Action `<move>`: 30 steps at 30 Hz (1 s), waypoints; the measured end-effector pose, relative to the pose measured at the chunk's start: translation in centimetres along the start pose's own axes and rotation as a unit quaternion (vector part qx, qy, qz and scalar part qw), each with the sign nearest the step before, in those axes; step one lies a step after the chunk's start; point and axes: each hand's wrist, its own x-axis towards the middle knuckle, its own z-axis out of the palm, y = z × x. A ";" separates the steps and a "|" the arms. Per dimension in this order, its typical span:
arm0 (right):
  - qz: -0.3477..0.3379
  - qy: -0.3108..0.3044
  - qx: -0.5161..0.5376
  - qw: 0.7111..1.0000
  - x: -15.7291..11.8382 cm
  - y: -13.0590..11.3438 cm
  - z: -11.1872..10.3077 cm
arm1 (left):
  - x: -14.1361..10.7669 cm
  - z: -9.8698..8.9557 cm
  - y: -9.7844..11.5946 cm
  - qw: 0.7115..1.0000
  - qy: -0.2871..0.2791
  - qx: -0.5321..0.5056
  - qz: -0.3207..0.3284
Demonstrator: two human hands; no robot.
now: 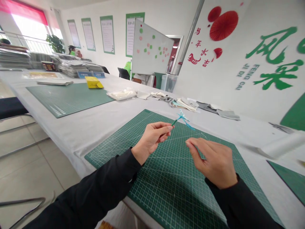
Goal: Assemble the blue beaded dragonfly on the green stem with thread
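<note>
My left hand [151, 138] pinches a thin green stem [175, 121] between thumb and fingertips. A spray of light blue strips [183, 118] spreads from the stem's tip, above a green cutting mat [181, 181]. My right hand [213, 162] hovers over the mat to the right, its thumb and forefinger pinched close together. A faint thread may run from those fingertips to the blue strips, but it is too fine to be sure.
Beyond the mat lie fabric scraps [177, 102], a white bag [122, 94] and grey cloth [218, 112] on the white-covered table [78, 133]. Further left are a second green mat [69, 100], a yellow packet [94, 82] and paper stacks [73, 68]. A person [71, 50] stands far back.
</note>
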 end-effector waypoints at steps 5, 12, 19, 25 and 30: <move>-0.029 0.004 -0.046 0.999 0.5 0.0 -0.9 | 0.0 0.0 -0.2 1.000 0.001 0.020 0.010; -0.066 -0.009 -0.093 0.993 1.0 -0.4 -2.0 | -0.2 0.1 -0.3 0.997 0.002 0.071 0.031; -0.091 -0.003 -0.127 0.988 1.7 -1.2 -2.9 | -0.4 0.6 -0.4 0.984 0.021 0.173 0.032; -0.112 -0.018 -0.160 0.981 1.4 -0.7 -3.1 | -0.4 0.0 -0.7 0.938 -0.044 0.337 0.062; -0.133 -0.062 -0.164 0.975 1.4 -0.4 -3.0 | -0.4 -0.4 -0.6 0.889 -0.122 0.440 0.027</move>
